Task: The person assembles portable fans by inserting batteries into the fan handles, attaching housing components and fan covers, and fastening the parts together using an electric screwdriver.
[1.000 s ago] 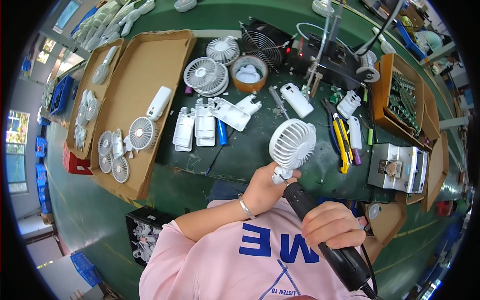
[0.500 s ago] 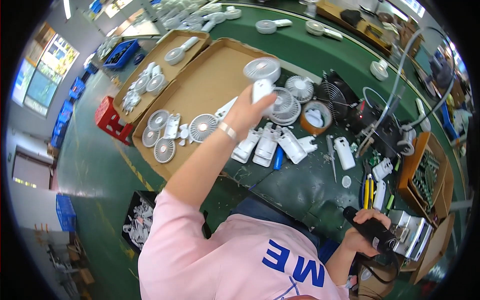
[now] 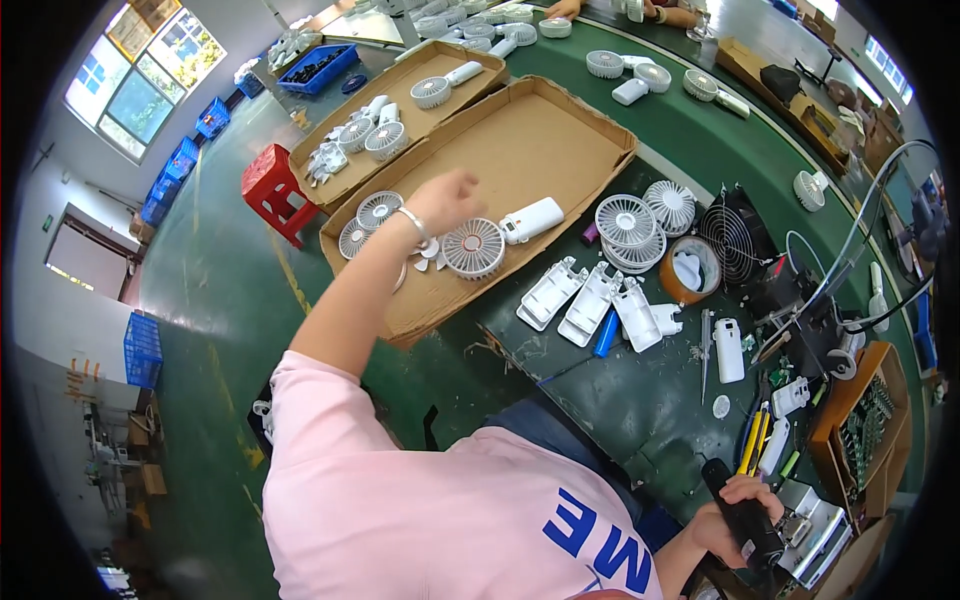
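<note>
My left hand (image 3: pixel 450 200) reaches out over a large cardboard tray (image 3: pixel 560 120), fingers loosely curled and holding nothing. Just right of it a white handheld fan (image 3: pixel 476 248) lies flat on the tray, its handle pointing right. More white fan heads (image 3: pixel 378 210) lie at the tray's left end, by my wrist. My right hand (image 3: pixel 722 520) stays low at the near edge of the green table, shut on a black electric screwdriver (image 3: pixel 748 522).
White handle shells (image 3: pixel 590 298), a stack of white fan grilles (image 3: pixel 626 220), a tape roll (image 3: pixel 690 272) and a black wire grille (image 3: pixel 735 242) lie on the table. A second cardboard tray (image 3: pixel 330 140) with fans lies farther back. A red stool (image 3: pixel 270 188) stands on the floor at left.
My left hand carried the white fan from in front of me out to the cardboard tray and let it go there. My right hand dropped low with the screwdriver.
</note>
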A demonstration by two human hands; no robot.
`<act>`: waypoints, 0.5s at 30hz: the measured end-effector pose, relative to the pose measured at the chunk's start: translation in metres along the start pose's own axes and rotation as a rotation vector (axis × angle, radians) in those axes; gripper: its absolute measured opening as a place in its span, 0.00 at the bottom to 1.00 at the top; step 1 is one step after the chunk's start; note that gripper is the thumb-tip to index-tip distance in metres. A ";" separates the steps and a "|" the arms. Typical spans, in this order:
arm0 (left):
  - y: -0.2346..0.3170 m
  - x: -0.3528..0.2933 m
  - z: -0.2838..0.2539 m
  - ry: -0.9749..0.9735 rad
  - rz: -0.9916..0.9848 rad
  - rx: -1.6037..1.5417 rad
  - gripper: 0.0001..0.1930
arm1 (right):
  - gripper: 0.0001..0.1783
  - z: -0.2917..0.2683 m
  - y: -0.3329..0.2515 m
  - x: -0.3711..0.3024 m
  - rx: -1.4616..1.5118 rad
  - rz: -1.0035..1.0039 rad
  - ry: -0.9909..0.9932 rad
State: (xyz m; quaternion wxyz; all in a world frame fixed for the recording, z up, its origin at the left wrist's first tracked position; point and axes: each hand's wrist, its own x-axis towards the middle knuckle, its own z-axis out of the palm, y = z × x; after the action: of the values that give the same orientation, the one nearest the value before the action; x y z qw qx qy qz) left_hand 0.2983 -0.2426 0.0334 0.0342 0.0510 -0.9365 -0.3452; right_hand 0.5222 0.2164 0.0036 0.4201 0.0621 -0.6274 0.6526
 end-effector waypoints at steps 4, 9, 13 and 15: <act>0.027 -0.034 -0.010 -0.558 -0.252 0.245 0.45 | 0.46 -0.009 0.006 0.002 0.077 0.029 0.025; 0.019 -0.036 0.006 -0.253 -0.130 0.288 0.43 | 0.46 -0.005 0.002 0.002 0.065 -0.001 0.069; 0.055 -0.054 0.012 0.338 0.235 -0.289 0.32 | 0.49 0.003 0.007 -0.011 0.061 -0.064 0.030; 0.091 -0.071 0.021 0.452 0.323 -0.665 0.30 | 0.48 0.004 0.007 -0.017 0.087 -0.081 0.025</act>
State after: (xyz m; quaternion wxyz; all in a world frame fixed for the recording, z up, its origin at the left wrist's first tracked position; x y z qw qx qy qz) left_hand 0.3600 -0.1520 0.0748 0.3065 -0.0359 -0.7392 -0.5986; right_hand 0.5267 0.2064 -0.0114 0.4508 0.0977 -0.5902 0.6625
